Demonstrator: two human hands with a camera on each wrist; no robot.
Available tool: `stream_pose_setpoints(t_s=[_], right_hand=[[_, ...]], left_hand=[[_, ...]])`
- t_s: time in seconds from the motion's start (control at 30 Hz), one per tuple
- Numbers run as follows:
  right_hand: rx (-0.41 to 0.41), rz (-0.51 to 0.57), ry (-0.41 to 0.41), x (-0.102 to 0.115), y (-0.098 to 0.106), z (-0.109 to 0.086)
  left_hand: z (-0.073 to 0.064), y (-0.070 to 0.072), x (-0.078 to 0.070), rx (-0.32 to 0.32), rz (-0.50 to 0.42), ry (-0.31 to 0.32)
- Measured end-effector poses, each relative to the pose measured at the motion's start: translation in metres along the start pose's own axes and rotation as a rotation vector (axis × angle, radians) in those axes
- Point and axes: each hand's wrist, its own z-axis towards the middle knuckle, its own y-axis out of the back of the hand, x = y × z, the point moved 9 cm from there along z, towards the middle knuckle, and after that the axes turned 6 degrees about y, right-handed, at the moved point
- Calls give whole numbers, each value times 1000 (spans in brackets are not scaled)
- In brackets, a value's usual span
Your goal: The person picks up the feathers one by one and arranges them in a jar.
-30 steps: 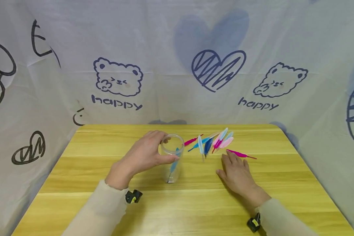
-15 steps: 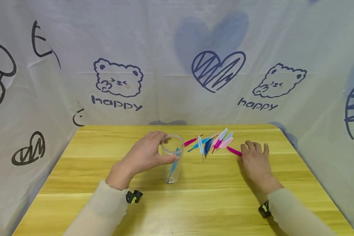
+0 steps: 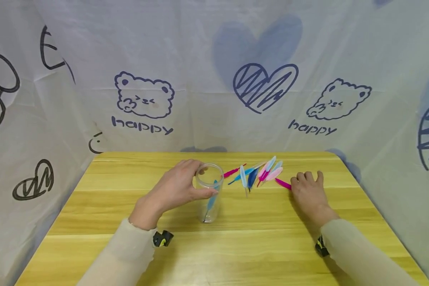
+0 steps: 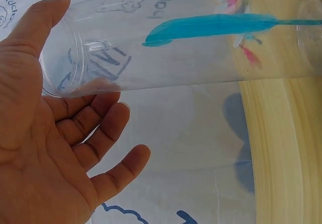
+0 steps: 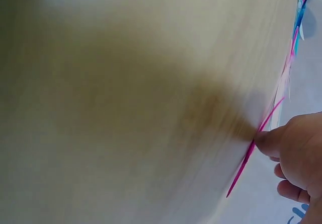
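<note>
My left hand grips a clear plastic cup near its rim, thumb in front and fingers behind. The cup stands upright on the table. Inside it a blue feather leans against the wall, plain in the left wrist view. Over on the right, my right hand pinches a magenta feather between thumb and fingers. In the head view the hand covers the shaft end. The right wrist view shows my thumb tip against the same magenta feather, low at the tabletop.
Several loose feathers, pink, white and blue, lie in a heap between the hands. Another magenta feather lies just right of the cup. The wooden table ends at a white printed cloth.
My right hand has moved right along the magenta feather to its shaft end and taken hold there; the feather has turned slightly. The left hand and cup have stayed put.
</note>
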Motion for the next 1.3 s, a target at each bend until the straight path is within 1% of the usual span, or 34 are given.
stream_pose_setpoints(t_s=[0.17, 0.37, 0.47, 0.57, 0.7, 0.87, 1.13, 1.2, 1.3], right_hand=[[30, 31, -40, -1, -3, 1], [129, 93, -100, -6, -11, 0], [168, 117, -116, -8, -14, 0], [182, 134, -118, -8, -14, 1], [172, 152, -114, -5, -12, 4], [145, 144, -93, 2, -6, 8], [74, 108, -65, 6, -2, 5], [51, 135, -83, 4, -2, 4], [42, 212, -130, -2, -2, 3]], left_hand=[[0, 0, 1, 0, -3, -3], [1, 0, 1, -6, 2, -1], [1, 0, 0, -8, 6, -4], [1, 0, 0, -8, 6, -5], [1, 0, 0, -8, 5, -4], [1, 0, 0, -8, 0, -4], [1, 0, -1, 2, 2, 4], [1, 0, -1, 4, 3, 5], [1, 0, -2, 4, 5, 5]])
